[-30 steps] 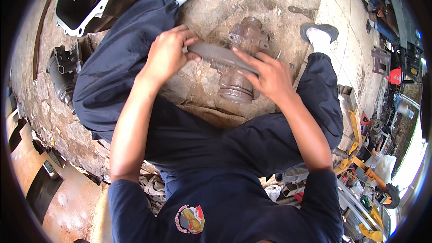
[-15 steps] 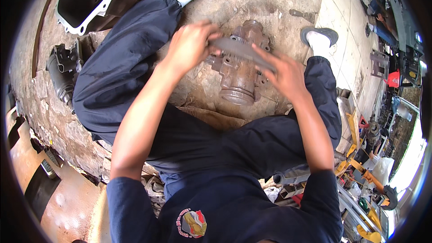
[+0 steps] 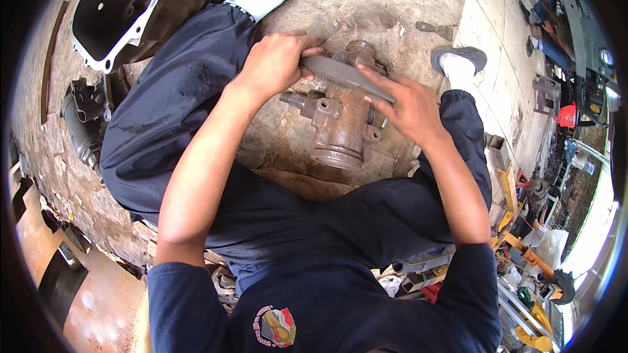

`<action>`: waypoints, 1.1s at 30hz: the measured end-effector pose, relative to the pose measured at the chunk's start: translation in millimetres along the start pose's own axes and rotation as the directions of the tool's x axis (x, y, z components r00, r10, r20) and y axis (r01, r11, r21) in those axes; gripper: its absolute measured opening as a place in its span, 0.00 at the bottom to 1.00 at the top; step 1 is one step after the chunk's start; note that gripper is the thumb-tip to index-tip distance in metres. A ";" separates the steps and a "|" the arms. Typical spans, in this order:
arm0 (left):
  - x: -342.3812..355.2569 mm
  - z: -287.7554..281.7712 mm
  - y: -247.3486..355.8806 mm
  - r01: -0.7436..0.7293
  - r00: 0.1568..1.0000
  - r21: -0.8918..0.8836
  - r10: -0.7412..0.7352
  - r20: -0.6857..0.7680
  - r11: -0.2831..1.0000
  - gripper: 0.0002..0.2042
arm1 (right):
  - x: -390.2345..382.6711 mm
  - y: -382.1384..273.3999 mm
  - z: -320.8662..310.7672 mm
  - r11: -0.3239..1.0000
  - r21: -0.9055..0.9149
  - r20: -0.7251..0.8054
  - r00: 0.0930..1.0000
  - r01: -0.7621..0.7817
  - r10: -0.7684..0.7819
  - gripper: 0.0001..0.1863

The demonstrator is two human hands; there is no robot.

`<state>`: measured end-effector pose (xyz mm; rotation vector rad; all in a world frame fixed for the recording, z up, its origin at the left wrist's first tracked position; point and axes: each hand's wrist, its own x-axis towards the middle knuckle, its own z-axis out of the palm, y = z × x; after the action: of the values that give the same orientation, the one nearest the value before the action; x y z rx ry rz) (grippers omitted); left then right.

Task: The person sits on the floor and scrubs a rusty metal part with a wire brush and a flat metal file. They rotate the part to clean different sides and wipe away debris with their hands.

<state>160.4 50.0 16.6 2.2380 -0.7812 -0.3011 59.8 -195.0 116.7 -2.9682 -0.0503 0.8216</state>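
Observation:
My left hand (image 3: 275, 65) grips the left end of a long grey wire brush (image 3: 337, 73). My right hand (image 3: 409, 108) holds the other end, fingers along its top and thumb beneath. The brush lies across a rusty cast metal housing (image 3: 340, 127) on the floor between my legs, its bristles down on or just over the surface; exact contact is unclear. The housing has bolt lugs, a round lower end and a shaft sticking out at the left. A scraper-like tool (image 3: 435, 29) lies beyond it.
A large open casing (image 3: 147, 13) and a dark cylindrical part (image 3: 85, 124) are at my left, near rusty sheet metal (image 3: 98, 314). At right are a red container (image 3: 566, 117), yellow metal pieces, assorted clutter and another person (image 3: 546, 39) farther off.
Both hands and the brush have shifted right over the housing since a second ago, with a slight move back left since the middle frame. The whole view has tilted slightly.

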 end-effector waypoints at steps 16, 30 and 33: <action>38.9 22.3 -34.4 -0.195 0.977 -0.073 0.187 -0.101 0.978 0.26 | 9.6 -1.2 5.3 0.997 0.058 -0.109 0.992 -0.053 0.059 0.31; 86.3 33.0 -38.6 0.049 0.984 0.004 -0.047 -0.174 0.999 0.23 | 18.3 68.5 47.3 0.887 0.328 -0.353 0.829 -0.323 0.433 0.29; 34.5 23.7 -16.7 0.281 0.958 -0.179 -0.287 -0.010 0.943 0.22 | -29.2 106.5 88.7 0.813 0.551 -0.495 0.712 -0.186 0.499 0.28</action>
<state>184.8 24.4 -11.2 2.1778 -0.3929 -0.4489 -9.2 -298.1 48.4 -2.6238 0.6767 -0.1883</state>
